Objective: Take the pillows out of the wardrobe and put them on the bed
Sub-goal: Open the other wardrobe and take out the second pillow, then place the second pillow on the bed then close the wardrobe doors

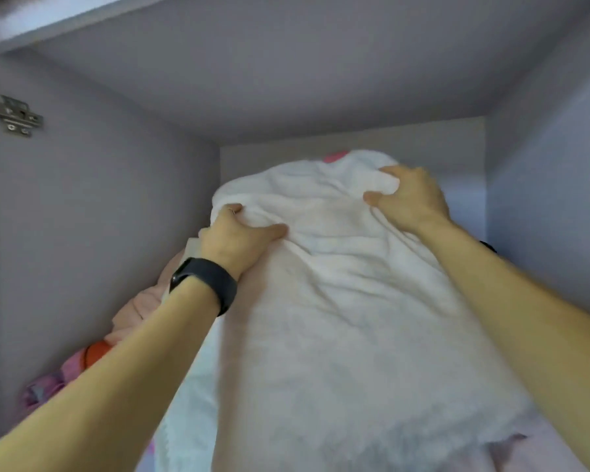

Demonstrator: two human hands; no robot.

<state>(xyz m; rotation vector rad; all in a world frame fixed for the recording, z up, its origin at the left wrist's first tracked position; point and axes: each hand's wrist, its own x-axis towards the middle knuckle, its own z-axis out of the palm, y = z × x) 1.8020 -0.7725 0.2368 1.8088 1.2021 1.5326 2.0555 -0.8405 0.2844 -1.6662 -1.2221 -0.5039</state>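
White pillow [338, 301] bunched in both hands' fingers [234, 211].

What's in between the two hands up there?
Only the wrinkled white pillow, which the left hand and right hand both grip, seen in the head view.
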